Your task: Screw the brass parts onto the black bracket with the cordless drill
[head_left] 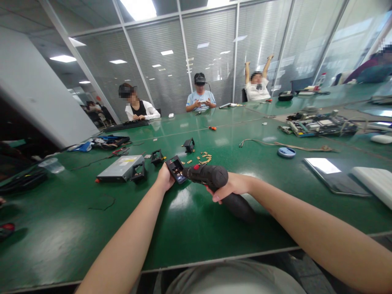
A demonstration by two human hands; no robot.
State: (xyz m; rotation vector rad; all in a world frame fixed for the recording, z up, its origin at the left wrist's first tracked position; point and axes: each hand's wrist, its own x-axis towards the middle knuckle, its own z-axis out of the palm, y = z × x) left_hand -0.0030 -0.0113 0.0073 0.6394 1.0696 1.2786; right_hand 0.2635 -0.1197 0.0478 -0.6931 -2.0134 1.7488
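Note:
My left hand (164, 179) is closed around a small black housing (175, 162), open-topped, with coppery metal parts inside. In my right hand (231, 187) is a black cordless drill (211, 175), gripped by its handle. Its front end points left and meets the housing's right side in view; whether the bit touches anything inside is hidden. Just beyond lie several small brass pieces (206, 157). Black plastic frames stand nearby: one behind the housing (189, 145), another to its left (157, 156), and a third (139, 173) against a silver disc drive (119, 168).
To the right are a phone-like slab (337, 179), a white block (375, 181), a blue round container (286, 152), a cable (284, 143) and circuit boards (321, 124). At left lie a clear plastic cup (52, 164) and dark tools (112, 141). Several people sit around the green table (171, 245).

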